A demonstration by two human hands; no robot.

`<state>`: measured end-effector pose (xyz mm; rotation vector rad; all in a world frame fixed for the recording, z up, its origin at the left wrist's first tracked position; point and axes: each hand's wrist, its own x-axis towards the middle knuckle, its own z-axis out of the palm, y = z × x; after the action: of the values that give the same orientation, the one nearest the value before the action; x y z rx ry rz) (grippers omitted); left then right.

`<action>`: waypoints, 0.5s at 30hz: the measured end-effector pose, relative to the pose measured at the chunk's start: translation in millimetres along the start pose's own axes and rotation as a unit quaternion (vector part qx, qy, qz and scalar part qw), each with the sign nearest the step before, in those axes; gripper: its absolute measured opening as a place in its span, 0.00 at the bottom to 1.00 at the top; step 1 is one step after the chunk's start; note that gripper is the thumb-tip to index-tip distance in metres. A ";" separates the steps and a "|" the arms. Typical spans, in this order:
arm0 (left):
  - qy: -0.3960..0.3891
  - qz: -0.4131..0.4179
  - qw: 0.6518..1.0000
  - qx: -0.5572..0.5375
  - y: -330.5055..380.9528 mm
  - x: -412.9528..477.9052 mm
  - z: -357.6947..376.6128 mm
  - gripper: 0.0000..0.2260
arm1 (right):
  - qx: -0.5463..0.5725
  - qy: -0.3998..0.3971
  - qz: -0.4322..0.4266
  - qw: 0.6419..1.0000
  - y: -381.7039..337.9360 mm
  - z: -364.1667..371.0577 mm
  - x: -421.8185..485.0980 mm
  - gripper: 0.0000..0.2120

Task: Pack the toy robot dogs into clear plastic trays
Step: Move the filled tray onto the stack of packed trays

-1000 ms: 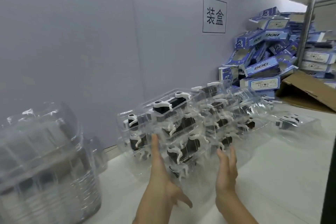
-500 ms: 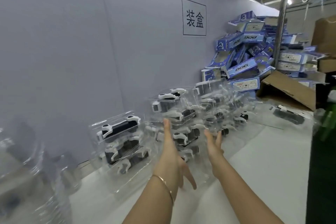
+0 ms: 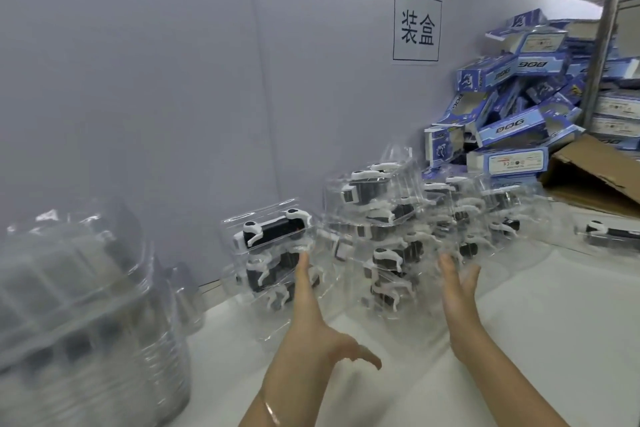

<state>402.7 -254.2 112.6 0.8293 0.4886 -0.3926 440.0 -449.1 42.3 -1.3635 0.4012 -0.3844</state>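
Spreading wider than half a second ago, both hands are hovering open and empty — the left hand (image 3: 308, 319) is reaching straight fingers (image 3: 302, 270) toward the left trays (image 3: 258, 263), the right hand (image 3: 459, 291) toward the middle trays (image 3: 384, 236), both piles holding dogs (image 3: 273, 230) and sitting on the table (image 3: 536, 322) by the wall (image 3: 173, 80). Squaring them up is probably calling for flat palms pushing low and evenly, since slick shells are likely sliding or toppling otherwise. Blur and clear plastic are hiding whether fingertips are touching and how many are piled.
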 end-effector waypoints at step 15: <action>0.154 0.269 0.946 0.096 -3.5 25.2 -118.4 0.32 | 0.051 0.061 -0.103 0.992 60.4 13.9 -67.3 0.42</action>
<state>391.3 -168.1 28.2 1.1802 0.4935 0.2037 390.0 -394.4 -11.4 -1.2896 0.3374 -0.6517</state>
